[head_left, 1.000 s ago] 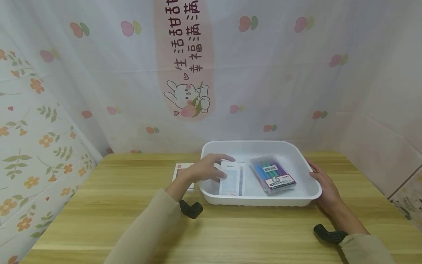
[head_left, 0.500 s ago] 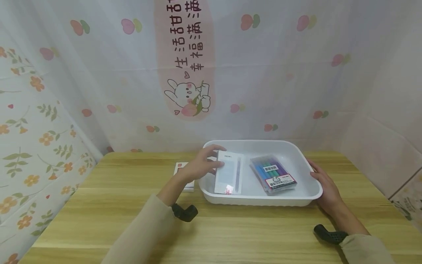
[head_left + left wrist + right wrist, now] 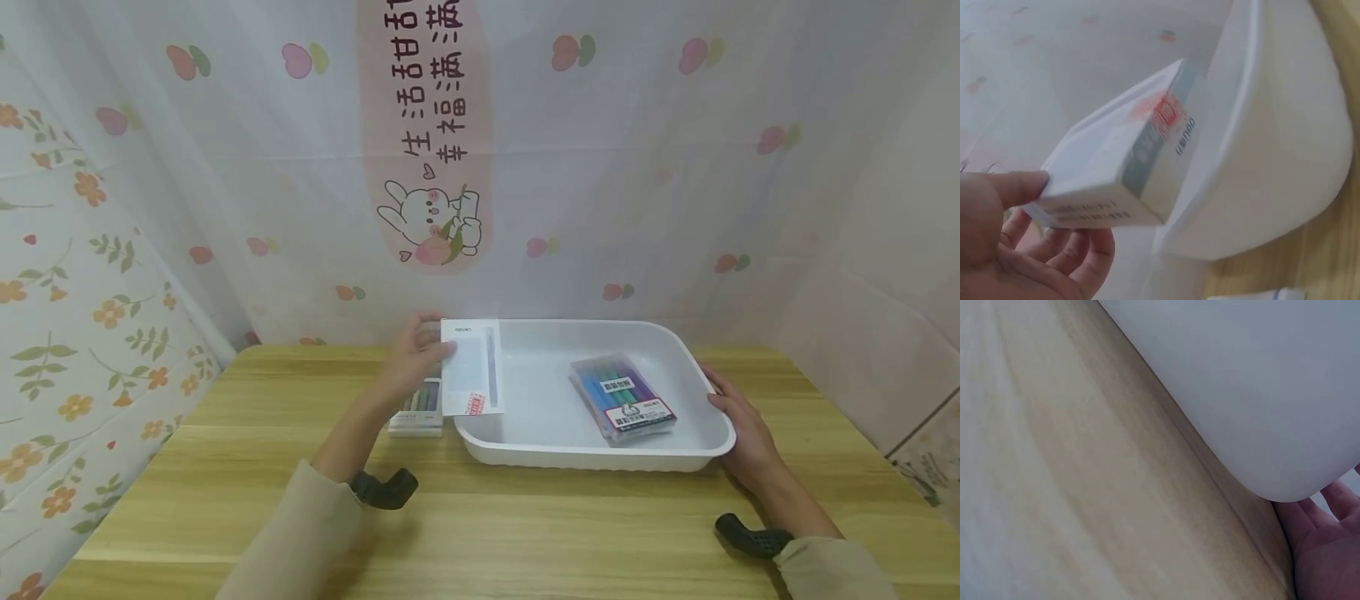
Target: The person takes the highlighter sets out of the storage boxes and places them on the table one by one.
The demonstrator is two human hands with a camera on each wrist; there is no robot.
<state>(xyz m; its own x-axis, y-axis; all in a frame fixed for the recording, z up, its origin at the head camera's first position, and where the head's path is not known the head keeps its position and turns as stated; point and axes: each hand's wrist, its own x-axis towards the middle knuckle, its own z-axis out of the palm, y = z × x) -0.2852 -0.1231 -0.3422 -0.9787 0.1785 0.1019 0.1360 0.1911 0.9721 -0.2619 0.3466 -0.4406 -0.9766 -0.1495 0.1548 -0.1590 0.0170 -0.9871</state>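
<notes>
My left hand [image 3: 412, 358] holds a white cardboard box [image 3: 471, 367] by its left edge, thumb on the front face and fingers behind. The box has a pale blue panel and a red sticker. It overlaps the left rim of a white plastic tray [image 3: 532, 433], and in the left wrist view the box [image 3: 1104, 162] is tilted beside the tray's wall [image 3: 1272, 156]. My right hand [image 3: 750, 437] grips the tray's right end at the rim; in the right wrist view its fingers [image 3: 1316, 515] reach behind the tray's corner. A clear pack of coloured pens [image 3: 622, 396] lies in the tray.
Left of the tray, partly behind my left forearm, a flat white box [image 3: 418, 408] with a window showing pastel-coloured sticks lies on the wooden table [image 3: 525, 533]. A printed curtain [image 3: 600, 167] hangs along the table's back edge.
My left hand has lifted the white box out of the tray's left part and carried it left over the rim. The right hand, tray and pen pack stay in place.
</notes>
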